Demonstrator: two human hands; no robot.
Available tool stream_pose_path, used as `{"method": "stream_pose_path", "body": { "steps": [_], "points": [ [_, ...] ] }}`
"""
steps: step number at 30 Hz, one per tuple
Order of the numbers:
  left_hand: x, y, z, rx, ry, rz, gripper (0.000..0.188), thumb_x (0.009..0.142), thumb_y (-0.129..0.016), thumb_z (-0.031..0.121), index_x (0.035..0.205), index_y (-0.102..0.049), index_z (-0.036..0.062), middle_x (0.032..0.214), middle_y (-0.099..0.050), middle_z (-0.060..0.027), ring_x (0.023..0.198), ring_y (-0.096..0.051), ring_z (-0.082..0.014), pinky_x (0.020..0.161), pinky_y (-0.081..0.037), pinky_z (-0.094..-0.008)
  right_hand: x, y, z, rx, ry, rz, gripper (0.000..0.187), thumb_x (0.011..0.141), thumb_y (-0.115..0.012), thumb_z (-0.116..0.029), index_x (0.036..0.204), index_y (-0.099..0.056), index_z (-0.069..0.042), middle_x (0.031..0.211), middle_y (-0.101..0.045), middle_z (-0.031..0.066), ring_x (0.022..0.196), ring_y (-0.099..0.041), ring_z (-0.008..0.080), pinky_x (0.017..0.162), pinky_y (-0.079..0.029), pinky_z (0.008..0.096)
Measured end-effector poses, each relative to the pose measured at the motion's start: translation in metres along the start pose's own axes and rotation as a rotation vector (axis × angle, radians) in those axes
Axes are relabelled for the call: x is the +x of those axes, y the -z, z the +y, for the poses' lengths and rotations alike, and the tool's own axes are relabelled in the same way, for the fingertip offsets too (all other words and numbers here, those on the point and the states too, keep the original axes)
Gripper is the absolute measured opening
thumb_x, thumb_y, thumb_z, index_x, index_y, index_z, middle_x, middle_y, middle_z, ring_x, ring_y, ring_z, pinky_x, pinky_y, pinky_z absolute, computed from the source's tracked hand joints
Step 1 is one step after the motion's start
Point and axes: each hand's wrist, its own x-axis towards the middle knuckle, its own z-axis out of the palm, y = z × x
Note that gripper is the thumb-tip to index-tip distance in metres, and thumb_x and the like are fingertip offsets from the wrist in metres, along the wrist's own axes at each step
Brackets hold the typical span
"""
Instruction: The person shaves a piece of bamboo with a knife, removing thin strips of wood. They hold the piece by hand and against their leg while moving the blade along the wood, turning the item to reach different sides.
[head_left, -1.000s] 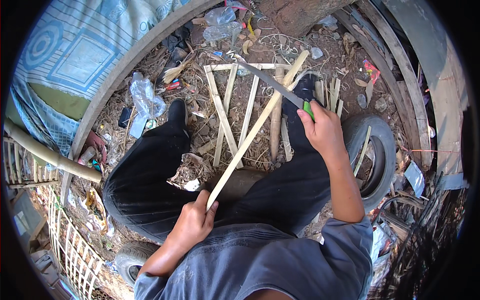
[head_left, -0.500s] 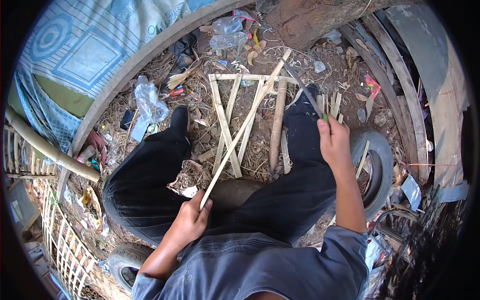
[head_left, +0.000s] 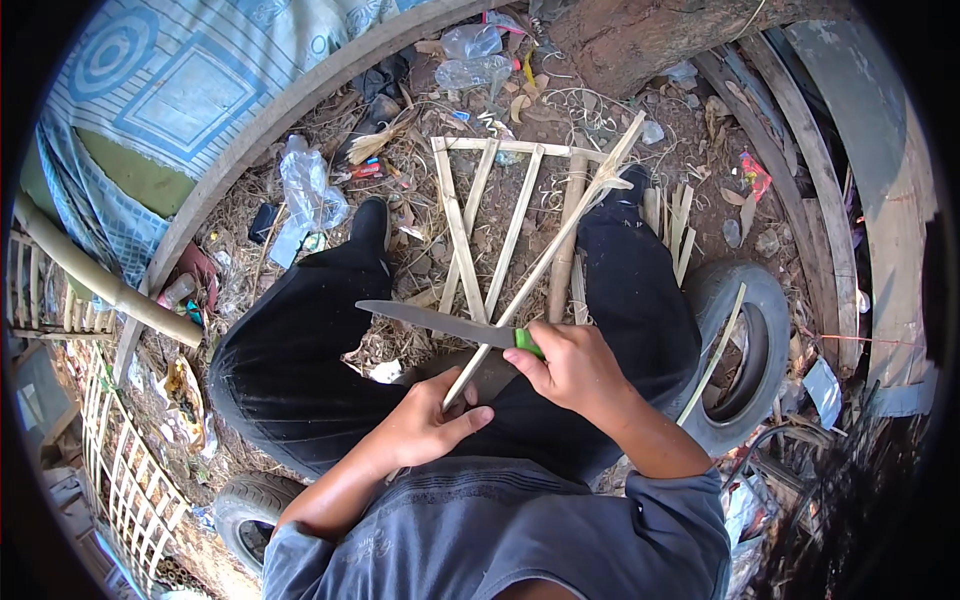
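Note:
A long bamboo strip (head_left: 548, 260) slants from my lap up to the right, its far end split and frayed. My left hand (head_left: 430, 422) is closed round its lower part, with the thumb apart from the strip. In my right hand (head_left: 572, 368) is a knife (head_left: 440, 320) with a green handle, its blade pointing left. The blade lies across the strip just above my left hand; whether its edge touches cannot be told. Beyond, several flat bamboo slats (head_left: 453, 215) form a crossed frame on the ground, beside a round bamboo pole (head_left: 565, 280) partly covered by the strip.
Tyres lie on my right (head_left: 765, 340) and left (head_left: 250, 505). A clear plastic bottle (head_left: 473, 72) and plastic bag (head_left: 308, 185) litter the ground. A tree trunk (head_left: 670, 40) stands at the back, curved boards (head_left: 810, 170) at right, a woven bamboo lattice (head_left: 125, 490) at left.
The knife has swung from the strip's far end down to near my left hand, its blade now pointing left. My left hand has shifted slightly right, its grip looser, and the strip's far end has moved right.

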Motion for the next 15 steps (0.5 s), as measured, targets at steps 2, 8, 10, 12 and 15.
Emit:
{"method": "stream_pose_path", "body": {
  "steps": [2,8,10,12,15],
  "points": [
    [0.004,0.001,0.010,0.036,-0.009,-0.048,0.036,0.082,-0.071,0.024,0.093,-0.050,-0.0019,0.056,-0.047,-0.0049,0.050,-0.046,-0.0150,0.049,-0.039,-0.0310,-0.007,-0.007,-0.004,0.034,-0.040,-0.009,0.039,0.088,-0.061,-0.036,0.070,-0.053,-0.003,0.057,-0.057,0.0150,0.053,-0.060,0.0353,0.048,-0.047,0.0421],
    [0.011,-0.015,-0.001,0.370,-0.073,0.144,0.034,0.083,-0.068,0.016,0.101,-0.049,-0.0060,0.057,-0.056,-0.0199,0.055,-0.061,-0.0340,0.052,-0.046,-0.0405,-0.008,-0.008,0.020,-0.039,-0.071,-0.085,0.036,0.088,-0.062,-0.033,0.071,-0.055,-0.002,0.058,-0.057,0.0167,0.056,-0.059,0.0377,0.050,-0.046,0.0438],
    [0.011,-0.017,-0.003,0.433,-0.115,0.156,0.030,0.084,-0.064,0.010,0.100,-0.046,-0.0075,0.061,-0.057,-0.0265,0.064,-0.061,-0.0438,0.056,-0.047,-0.0485,-0.010,-0.010,0.032,-0.097,-0.015,-0.049,0.038,0.088,-0.059,-0.038,0.073,-0.057,-0.004,0.057,-0.057,0.0164,0.056,-0.060,0.0372,0.051,-0.047,0.0445],
    [0.002,-0.017,-0.001,0.441,-0.094,0.168,0.029,0.084,-0.064,0.010,0.098,-0.046,-0.0073,0.060,-0.057,-0.0267,0.063,-0.060,-0.0440,0.055,-0.047,-0.0487,-0.004,-0.004,0.052,-0.113,-0.157,0.054,0.043,0.091,-0.054,-0.044,0.073,-0.058,-0.005,0.059,-0.059,0.0178,0.059,-0.061,0.0388,0.054,-0.048,0.0477],
    [-0.017,-0.020,-0.022,0.497,-0.085,0.125,0.024,0.085,-0.064,0.011,0.096,-0.049,-0.0055,0.061,-0.056,-0.0262,0.065,-0.062,-0.0424,0.056,-0.047,-0.0453,-0.005,0.053,0.151,-0.400,-0.519,0.267,0.049,0.096,-0.045,-0.041,0.075,-0.061,0.001,0.068,-0.060,0.0258,0.067,-0.060,0.0443,0.058,-0.047,0.0513]
  ]
}}
